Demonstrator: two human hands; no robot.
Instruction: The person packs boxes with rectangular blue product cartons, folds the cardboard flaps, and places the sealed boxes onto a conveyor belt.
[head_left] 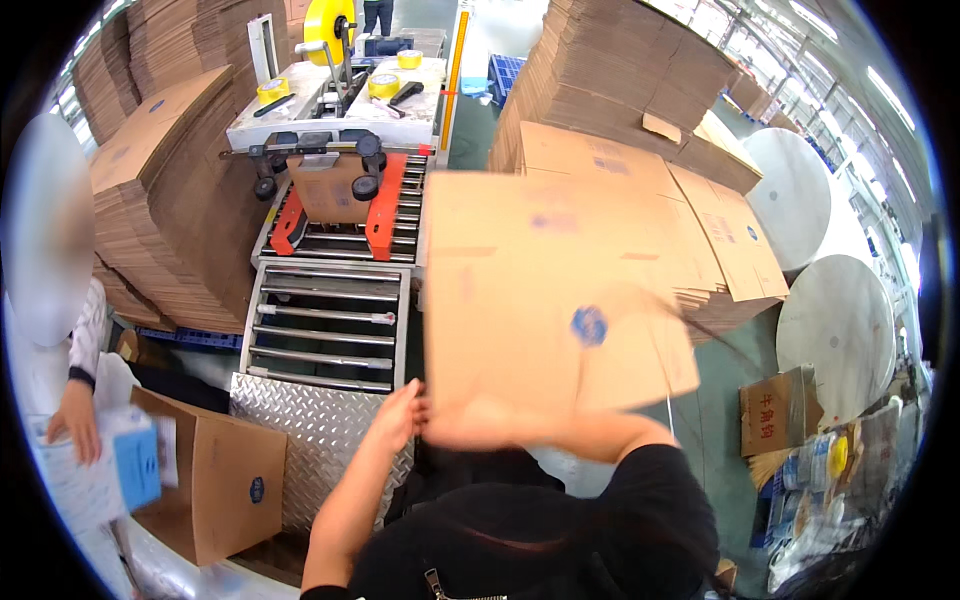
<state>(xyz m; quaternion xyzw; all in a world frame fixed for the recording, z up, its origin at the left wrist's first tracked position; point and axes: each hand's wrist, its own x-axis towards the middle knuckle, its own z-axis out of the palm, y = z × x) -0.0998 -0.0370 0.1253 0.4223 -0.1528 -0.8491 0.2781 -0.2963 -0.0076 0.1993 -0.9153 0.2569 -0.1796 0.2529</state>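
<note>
A flat, unfolded brown carton with a blue round mark is blurred by motion in front of me, tilted up over the stack behind it. My right hand grips the carton's lower edge, the forearm coming in from the right. My left hand is just beside it at the carton's lower left corner, fingers stretched and touching the edge; a grip is not visible. Both hands hover above a diamond-plate shelf.
A roller conveyor leads to a carton sealer with a brown box inside. Flat-carton stacks stand left and right. A person's hand at left holds a blue-white pack above an open carton. White discs lean at right.
</note>
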